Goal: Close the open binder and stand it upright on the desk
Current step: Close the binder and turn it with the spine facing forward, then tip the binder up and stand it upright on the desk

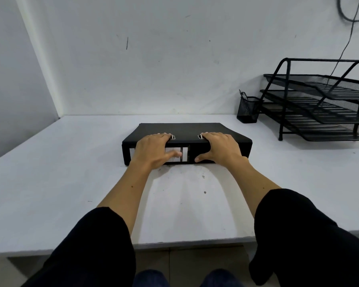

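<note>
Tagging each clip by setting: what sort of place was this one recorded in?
Most likely an office or study workspace, though a bare one. A white desk stands in a wall corner, with a black three-tier mesh paper tray and a mesh pen cup at its back right, and a black lever-arch binder lying flat under both hands.

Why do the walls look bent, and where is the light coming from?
Head view: the wide-angle lens bows the wall corner and desk edges; soft shadows under both forearms suggest overhead light; the left hand has a slightly blurred thumb on the binder; the right hand looks sharp; no strong glare.
</note>
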